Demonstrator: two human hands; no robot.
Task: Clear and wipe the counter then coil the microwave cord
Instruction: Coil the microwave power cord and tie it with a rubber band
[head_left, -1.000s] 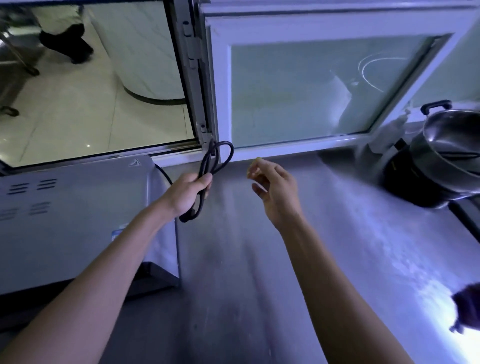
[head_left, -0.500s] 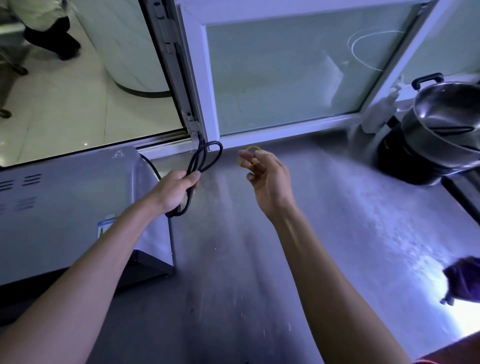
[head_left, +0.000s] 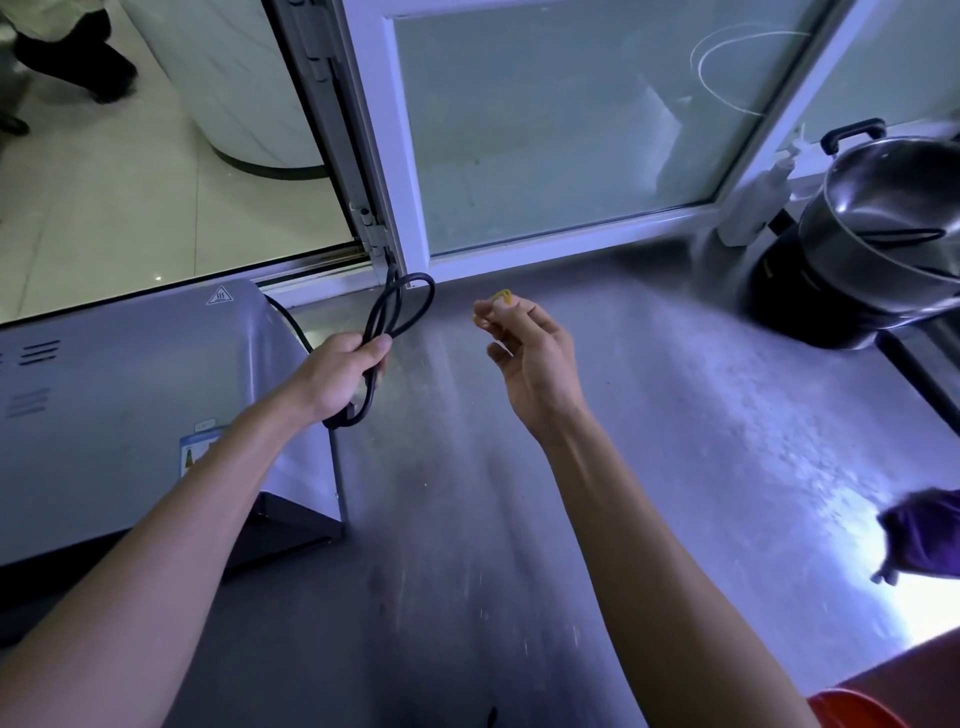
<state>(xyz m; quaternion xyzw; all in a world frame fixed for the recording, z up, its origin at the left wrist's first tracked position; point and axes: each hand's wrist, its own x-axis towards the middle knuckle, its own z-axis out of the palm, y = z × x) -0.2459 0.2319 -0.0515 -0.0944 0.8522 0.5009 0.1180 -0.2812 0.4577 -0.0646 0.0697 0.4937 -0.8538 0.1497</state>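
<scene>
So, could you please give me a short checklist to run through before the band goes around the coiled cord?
1. Cord gathered into loops: ok, several loops bunched together.
2. Left hand grips the bundle at its middle: ok.
3. Yellow rubber band pinched at the right hand fingertips: ok.
4. Band stretched open enough for the loops: not ok, it looks slack.
5. Cord free of the microwave edge: cannot tell, it runs behind.
6. Counter below bare: ok.
</scene>
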